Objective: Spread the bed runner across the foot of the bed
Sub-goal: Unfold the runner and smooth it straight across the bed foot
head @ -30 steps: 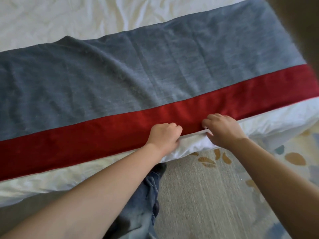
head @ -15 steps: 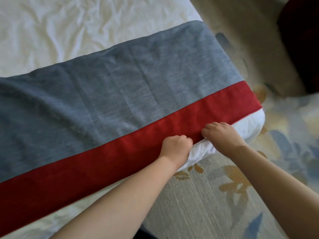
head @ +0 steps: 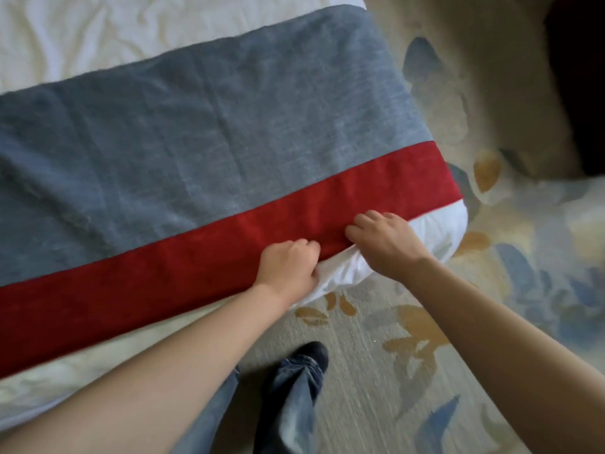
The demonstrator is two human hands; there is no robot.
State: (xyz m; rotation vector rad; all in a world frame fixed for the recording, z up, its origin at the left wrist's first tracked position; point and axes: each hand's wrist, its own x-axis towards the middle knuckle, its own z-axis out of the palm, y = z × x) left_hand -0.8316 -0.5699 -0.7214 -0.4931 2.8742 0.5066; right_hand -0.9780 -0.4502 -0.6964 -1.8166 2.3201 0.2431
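Your left hand (head: 288,267) and right hand (head: 383,244) are near each other, fingers curled. Both grip the red near edge of the bed runner (head: 229,126), which lies flat across the bed (head: 98,34).

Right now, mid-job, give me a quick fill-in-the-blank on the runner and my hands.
The left hand and right hand grip the runner's ___ band. Beyond that band the runner is grey, so it shows ___ colours. The sheet under it is ___. The hand nearer the runner's end is the ___ one.
Missing: red; two; white; right.
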